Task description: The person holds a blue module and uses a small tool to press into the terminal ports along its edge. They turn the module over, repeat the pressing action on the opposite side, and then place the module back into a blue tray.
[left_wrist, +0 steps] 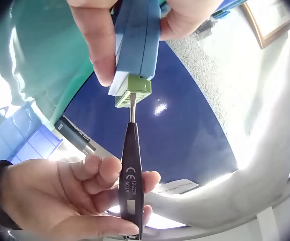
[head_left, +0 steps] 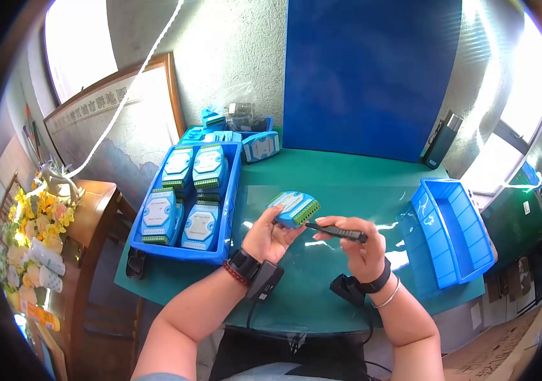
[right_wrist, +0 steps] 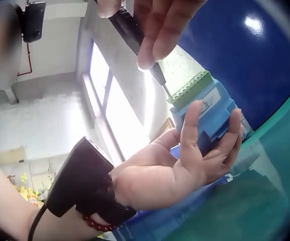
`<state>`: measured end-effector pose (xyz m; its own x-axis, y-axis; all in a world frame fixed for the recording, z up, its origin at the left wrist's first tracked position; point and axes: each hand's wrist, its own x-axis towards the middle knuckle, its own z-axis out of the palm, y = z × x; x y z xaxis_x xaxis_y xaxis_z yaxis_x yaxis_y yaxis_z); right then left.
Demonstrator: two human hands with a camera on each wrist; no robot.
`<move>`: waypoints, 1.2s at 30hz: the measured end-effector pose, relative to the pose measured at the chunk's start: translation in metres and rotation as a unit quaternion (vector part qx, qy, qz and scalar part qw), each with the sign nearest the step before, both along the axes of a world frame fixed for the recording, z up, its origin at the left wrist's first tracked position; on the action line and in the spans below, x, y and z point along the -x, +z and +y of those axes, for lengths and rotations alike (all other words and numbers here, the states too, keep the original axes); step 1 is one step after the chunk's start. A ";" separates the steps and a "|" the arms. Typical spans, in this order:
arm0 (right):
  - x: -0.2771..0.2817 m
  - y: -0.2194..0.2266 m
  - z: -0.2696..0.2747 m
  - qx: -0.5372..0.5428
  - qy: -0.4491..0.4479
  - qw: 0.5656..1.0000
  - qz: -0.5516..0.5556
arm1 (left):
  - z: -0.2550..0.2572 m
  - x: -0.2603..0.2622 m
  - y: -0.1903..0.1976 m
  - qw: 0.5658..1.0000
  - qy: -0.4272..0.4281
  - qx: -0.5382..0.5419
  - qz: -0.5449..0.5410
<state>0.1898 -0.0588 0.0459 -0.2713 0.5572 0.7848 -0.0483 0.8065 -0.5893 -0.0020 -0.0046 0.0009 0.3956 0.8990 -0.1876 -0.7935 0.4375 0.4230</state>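
Observation:
My left hand grips a blue module with a white label and green screw terminal blocks along its ends. Between the fingers and thumb of my right hand is a black voltage tester screwdriver, marked "CE 12-220V AC.DC". Its metal tip meets the green terminal block at one end of its row, seen in both wrist views. The module is raised over the green table, tilted with its terminals toward the screwdriver.
A blue bin of similar modules stands on the left, with another filled bin behind it. An empty blue bin sits at the right. A blue panel rises at the back, beside a dark cylinder-topped object.

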 end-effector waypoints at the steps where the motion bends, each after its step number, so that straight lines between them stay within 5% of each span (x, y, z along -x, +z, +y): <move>1: 0.000 0.001 0.000 -0.022 -0.005 0.999 -0.024 | 0.002 0.000 -0.003 1.000 -0.006 -0.005 -0.006; 4: 0.000 0.010 0.003 -0.151 -0.056 0.979 -0.128 | 0.002 0.000 -0.002 1.000 -0.011 -0.024 -0.001; 16: -0.001 0.011 0.002 -0.171 -0.072 0.969 -0.160 | 0.004 0.001 -0.002 0.999 -0.020 -0.027 -0.011; 20: 0.001 0.003 -0.003 0.005 0.011 1.000 0.010 | 0.005 0.002 -0.005 0.998 -0.024 -0.019 -0.050; 24: -0.001 0.014 0.000 0.177 -0.027 0.939 0.294 | -0.004 -0.004 0.006 0.996 0.037 -0.083 -0.024; 28: -0.012 0.010 0.015 0.401 -0.051 0.893 0.200 | -0.008 -0.007 0.015 0.980 0.073 -0.182 0.032; 32: -0.007 -0.002 0.016 0.505 0.049 0.847 0.157 | -0.012 -0.008 0.021 0.974 0.062 -0.209 0.059; 36: -0.001 -0.008 0.016 0.520 0.051 0.842 0.134 | -0.015 -0.010 0.020 0.966 0.040 -0.243 0.082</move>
<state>0.1907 -0.0429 0.0378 -0.2500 0.9656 -0.0718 -0.3299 -0.1547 -0.9312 0.0083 -0.0198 0.0207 0.3220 0.9231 0.2102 -0.7215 0.0955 0.6858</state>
